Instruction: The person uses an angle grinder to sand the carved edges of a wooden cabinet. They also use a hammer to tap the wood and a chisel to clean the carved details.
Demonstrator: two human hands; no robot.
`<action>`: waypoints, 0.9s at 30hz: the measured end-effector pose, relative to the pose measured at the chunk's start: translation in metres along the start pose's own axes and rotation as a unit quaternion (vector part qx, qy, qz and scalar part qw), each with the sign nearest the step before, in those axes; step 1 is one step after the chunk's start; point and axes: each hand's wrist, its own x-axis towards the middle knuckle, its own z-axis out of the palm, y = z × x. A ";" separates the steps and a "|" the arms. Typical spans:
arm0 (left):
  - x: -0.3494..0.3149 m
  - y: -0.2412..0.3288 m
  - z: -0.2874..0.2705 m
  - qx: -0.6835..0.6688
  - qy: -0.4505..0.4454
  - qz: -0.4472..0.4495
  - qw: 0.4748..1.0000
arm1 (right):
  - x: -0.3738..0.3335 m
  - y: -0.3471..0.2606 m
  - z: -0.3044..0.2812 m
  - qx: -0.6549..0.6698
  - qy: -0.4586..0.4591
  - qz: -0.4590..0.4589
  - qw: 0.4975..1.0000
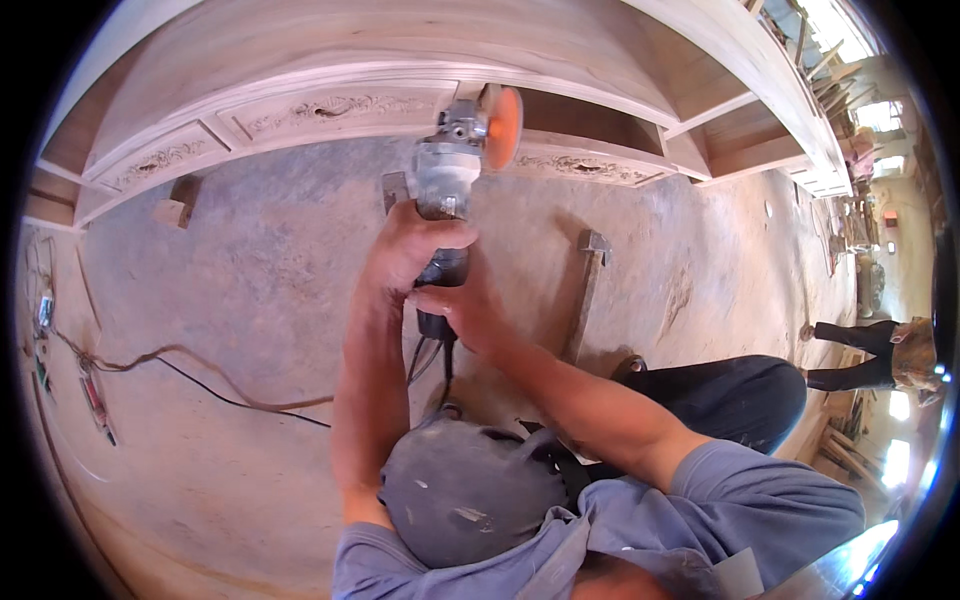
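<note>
Both my hands are wrapped round an angle grinder (447, 180) with a grey metal head and a dark body. My left hand (405, 245) grips the body just behind the head, its thumb across the top. Lower down, my right hand (462, 303) closes round the rear part, where the cord comes out. An orange disc (504, 128) at the grinder's far end stands edge-on beside the pale wooden cabinet (340, 110). It overlaps the edge of an open drawer bay (580, 117); whether it touches the wood I cannot tell.
Carved drawer fronts (590, 165) line the cabinet. A hammer (592, 250) with a wooden handle lies on the dusty floor, right of the grinder. Wooden blocks (172, 212) sit near the cabinet. Cords (240, 400) and a red-handled tool (94, 398) lie at left. Another person (880, 355) is far right.
</note>
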 end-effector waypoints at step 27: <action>0.003 -0.063 0.071 -0.304 0.005 -0.065 0.951 | -0.012 -0.015 -0.100 -0.138 -0.089 0.061 0.984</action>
